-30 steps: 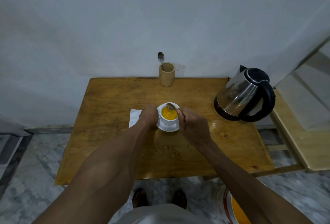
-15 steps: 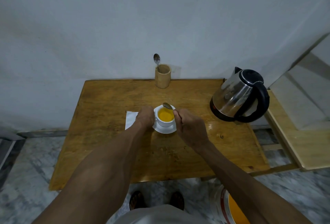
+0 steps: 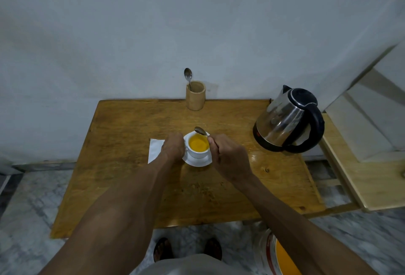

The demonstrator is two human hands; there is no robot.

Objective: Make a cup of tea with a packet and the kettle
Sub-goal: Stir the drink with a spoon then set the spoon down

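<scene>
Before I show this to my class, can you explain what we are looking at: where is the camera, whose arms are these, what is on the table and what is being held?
There is no machine here. One wide-angle camera sits on a person's head and looks down, so the arms are the wearer's own. On the wooden table stands a white cup of yellow-orange tea on a saucer. The left hand rests against the cup's side. The right hand holds a spoon, its bowl raised over the cup's far rim. A white napkin lies left of the cup, partly under the left hand. At the back a wooden holder keeps a second spoon. A steel kettle stands at the right.
</scene>
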